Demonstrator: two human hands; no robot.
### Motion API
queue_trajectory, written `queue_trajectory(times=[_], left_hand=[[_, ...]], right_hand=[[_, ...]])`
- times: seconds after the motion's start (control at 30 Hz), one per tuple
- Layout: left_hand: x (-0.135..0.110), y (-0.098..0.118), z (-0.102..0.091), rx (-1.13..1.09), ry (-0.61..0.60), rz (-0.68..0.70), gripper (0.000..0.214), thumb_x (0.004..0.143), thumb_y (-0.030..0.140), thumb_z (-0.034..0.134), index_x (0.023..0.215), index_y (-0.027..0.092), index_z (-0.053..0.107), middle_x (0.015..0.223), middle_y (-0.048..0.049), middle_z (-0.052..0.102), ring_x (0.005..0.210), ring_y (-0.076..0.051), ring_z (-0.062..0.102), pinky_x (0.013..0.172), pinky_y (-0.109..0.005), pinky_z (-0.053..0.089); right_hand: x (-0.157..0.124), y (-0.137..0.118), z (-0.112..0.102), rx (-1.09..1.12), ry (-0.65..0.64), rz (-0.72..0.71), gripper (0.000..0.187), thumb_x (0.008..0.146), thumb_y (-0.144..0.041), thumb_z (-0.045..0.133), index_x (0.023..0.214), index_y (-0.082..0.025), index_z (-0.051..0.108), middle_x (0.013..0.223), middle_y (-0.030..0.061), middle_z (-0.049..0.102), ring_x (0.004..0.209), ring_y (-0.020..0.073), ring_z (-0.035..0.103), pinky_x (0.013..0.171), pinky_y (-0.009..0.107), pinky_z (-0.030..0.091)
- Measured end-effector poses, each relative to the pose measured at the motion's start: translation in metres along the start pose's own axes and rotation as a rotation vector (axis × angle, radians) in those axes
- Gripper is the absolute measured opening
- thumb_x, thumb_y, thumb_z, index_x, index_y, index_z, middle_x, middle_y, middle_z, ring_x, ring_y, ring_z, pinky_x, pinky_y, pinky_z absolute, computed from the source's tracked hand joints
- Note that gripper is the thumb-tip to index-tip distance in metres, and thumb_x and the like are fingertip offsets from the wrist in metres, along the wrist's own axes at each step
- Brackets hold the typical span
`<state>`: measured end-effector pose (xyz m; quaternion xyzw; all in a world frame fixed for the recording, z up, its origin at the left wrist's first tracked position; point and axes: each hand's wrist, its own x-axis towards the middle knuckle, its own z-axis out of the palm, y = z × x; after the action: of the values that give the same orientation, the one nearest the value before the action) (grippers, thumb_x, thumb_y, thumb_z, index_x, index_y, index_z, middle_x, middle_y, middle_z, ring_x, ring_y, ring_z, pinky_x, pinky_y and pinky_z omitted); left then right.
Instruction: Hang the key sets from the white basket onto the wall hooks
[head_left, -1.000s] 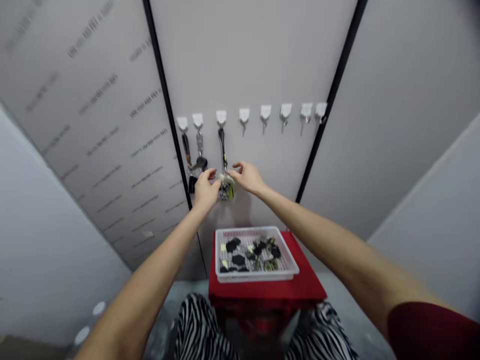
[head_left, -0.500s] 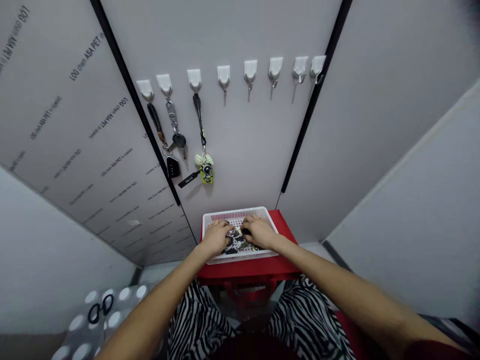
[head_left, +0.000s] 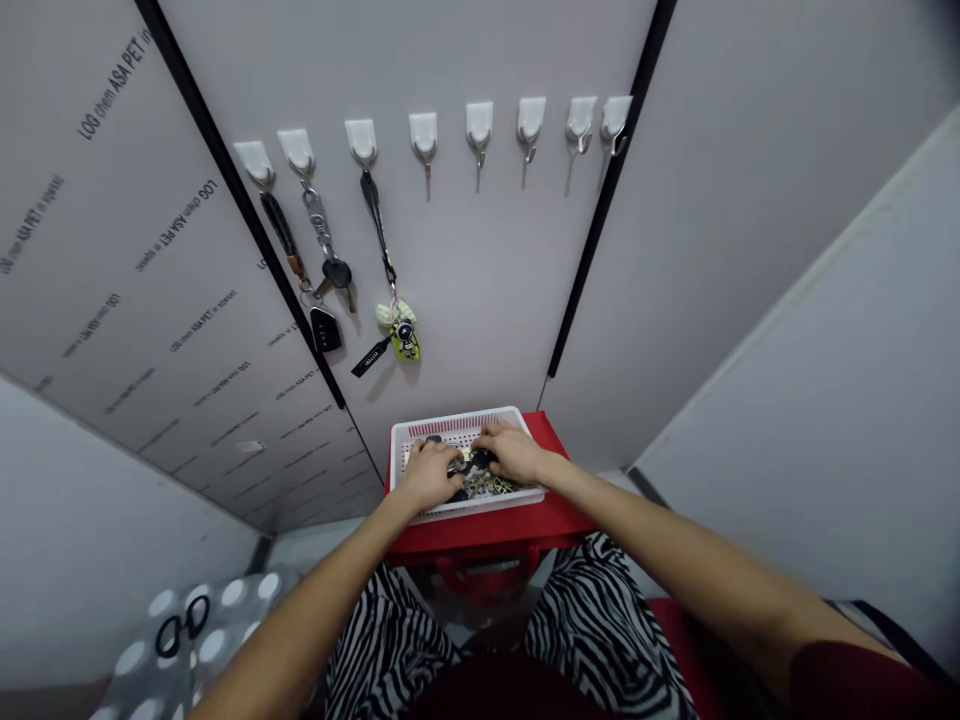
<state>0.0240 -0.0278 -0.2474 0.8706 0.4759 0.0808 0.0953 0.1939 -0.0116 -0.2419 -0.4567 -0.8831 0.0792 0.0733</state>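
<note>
Both my hands reach into a white plastic basket [head_left: 450,421] of keys and fobs [head_left: 484,482] on a red stool [head_left: 487,530]. My left hand [head_left: 429,474] lies palm down over the left half, fingers curled among the keys. My right hand [head_left: 512,452] covers the right half, fingers bent onto a dark fob. What either hand grips is hidden. On the wall above, a row of white hooks [head_left: 424,131] holds three key bunches: one with a black fob [head_left: 324,328], one with a dark key [head_left: 335,270], one with a yellow-green charm [head_left: 403,335].
Several hooks to the right [head_left: 529,116] hang bare. Black vertical strips [head_left: 600,200] divide the grey wall panels. My zebra-striped trousers [head_left: 585,620] flank the stool. A grey dotted cushion [head_left: 187,630] lies at lower left.
One second ago both hands were up at the yellow-green key bunch on the third hook. They let it go, dropped into the basket, and now shift slightly among the keys.
</note>
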Motion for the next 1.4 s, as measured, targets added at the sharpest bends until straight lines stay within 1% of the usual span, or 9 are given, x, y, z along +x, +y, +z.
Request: queue_trajectory(times=[0.13, 0.27, 0.37, 0.53, 0.8, 0.97, 1.07, 1.2, 1.4], left_hand=[[0.001, 0.001, 0.001, -0.023, -0.004, -0.011, 0.038, 0.062, 0.034, 0.044, 0.097, 0.02, 0.044, 0.096, -0.0045, 0.05, 0.091, -0.019, 0.04, 0.081, -0.035, 0.023], [0.001, 0.0, -0.001, 0.015, 0.114, -0.11, 0.032, 0.063, 0.019, 0.04, 0.095, 0.018, 0.045, 0.094, -0.0048, 0.051, 0.091, -0.017, 0.041, 0.08, -0.032, 0.025], [0.001, 0.005, -0.001, 0.028, 0.141, -0.077, 0.026, 0.064, 0.016, 0.038, 0.086, 0.019, 0.05, 0.089, -0.0033, 0.052, 0.088, -0.016, 0.042, 0.077, -0.03, 0.027], [0.011, 0.022, 0.001, 0.084, -0.085, 0.061, 0.025, 0.061, 0.034, 0.044, 0.081, 0.022, 0.054, 0.082, -0.0049, 0.053, 0.082, -0.02, 0.045, 0.07, -0.034, 0.031], [0.02, 0.031, -0.001, 0.126, -0.127, 0.017, 0.016, 0.06, 0.019, 0.042, 0.069, 0.018, 0.056, 0.077, -0.0059, 0.055, 0.078, -0.019, 0.048, 0.068, -0.032, 0.033], [0.015, 0.014, -0.009, -0.004, -0.108, -0.106, 0.016, 0.058, 0.019, 0.042, 0.068, 0.019, 0.055, 0.07, -0.0016, 0.057, 0.069, -0.014, 0.049, 0.061, -0.025, 0.034], [0.011, 0.005, -0.012, -0.076, -0.092, -0.154, 0.015, 0.055, 0.019, 0.044, 0.067, 0.019, 0.054, 0.067, -0.0002, 0.056, 0.063, -0.012, 0.049, 0.055, -0.021, 0.034], [0.006, -0.001, -0.012, -0.241, -0.047, -0.171, 0.011, 0.054, 0.016, 0.044, 0.063, 0.017, 0.052, 0.058, 0.0017, 0.053, 0.055, -0.01, 0.046, 0.051, -0.02, 0.032], [0.014, -0.003, -0.029, -0.855, 0.033, -0.159, 0.005, 0.056, 0.017, 0.046, 0.058, 0.014, 0.043, 0.051, 0.0056, 0.044, 0.048, -0.005, 0.04, 0.048, -0.016, 0.03]], right_hand=[[0.013, -0.005, -0.003, 0.05, 0.078, 0.066, 0.023, 0.059, -0.017, 0.044, 0.079, -0.015, 0.055, 0.077, 0.0052, 0.054, 0.068, 0.0122, 0.047, 0.061, 0.021, 0.034], [0.02, 0.0, -0.024, 0.082, 0.144, 0.16, 0.023, 0.062, -0.016, 0.041, 0.08, -0.014, 0.055, 0.073, 0.0044, 0.055, 0.062, 0.0098, 0.046, 0.059, 0.019, 0.034], [0.011, 0.002, -0.032, 0.004, 0.067, 0.134, 0.024, 0.059, -0.017, 0.045, 0.08, -0.017, 0.056, 0.077, 0.0042, 0.055, 0.065, 0.011, 0.047, 0.059, 0.019, 0.033], [-0.011, -0.003, -0.033, -0.155, -0.194, 0.179, 0.016, 0.053, -0.029, 0.053, 0.064, -0.018, 0.057, 0.072, 0.0042, 0.055, 0.066, 0.0148, 0.049, 0.051, 0.021, 0.032], [-0.023, -0.012, -0.035, -0.26, -0.014, 0.135, 0.019, 0.063, -0.025, 0.044, 0.077, -0.018, 0.054, 0.084, 0.006, 0.053, 0.079, 0.0166, 0.047, 0.062, 0.023, 0.033], [-0.019, -0.02, -0.023, -0.2, -0.323, 0.126, 0.024, 0.056, -0.03, 0.051, 0.076, -0.017, 0.056, 0.073, 0.0071, 0.057, 0.068, 0.0169, 0.051, 0.054, 0.022, 0.034], [-0.012, -0.022, -0.014, -0.207, -0.308, 0.117, 0.025, 0.053, -0.028, 0.054, 0.074, -0.017, 0.057, 0.076, 0.0096, 0.056, 0.07, 0.0187, 0.051, 0.055, 0.024, 0.034], [-0.009, -0.017, -0.009, 0.025, -0.208, 0.077, 0.018, 0.052, -0.029, 0.055, 0.065, -0.017, 0.055, 0.068, 0.0045, 0.055, 0.063, 0.0143, 0.049, 0.052, 0.021, 0.033], [-0.011, -0.012, -0.036, 0.821, -0.091, 0.122, 0.02, 0.062, -0.032, 0.046, 0.068, -0.013, 0.05, 0.053, -0.0033, 0.049, 0.047, 0.0063, 0.044, 0.046, 0.018, 0.033]])
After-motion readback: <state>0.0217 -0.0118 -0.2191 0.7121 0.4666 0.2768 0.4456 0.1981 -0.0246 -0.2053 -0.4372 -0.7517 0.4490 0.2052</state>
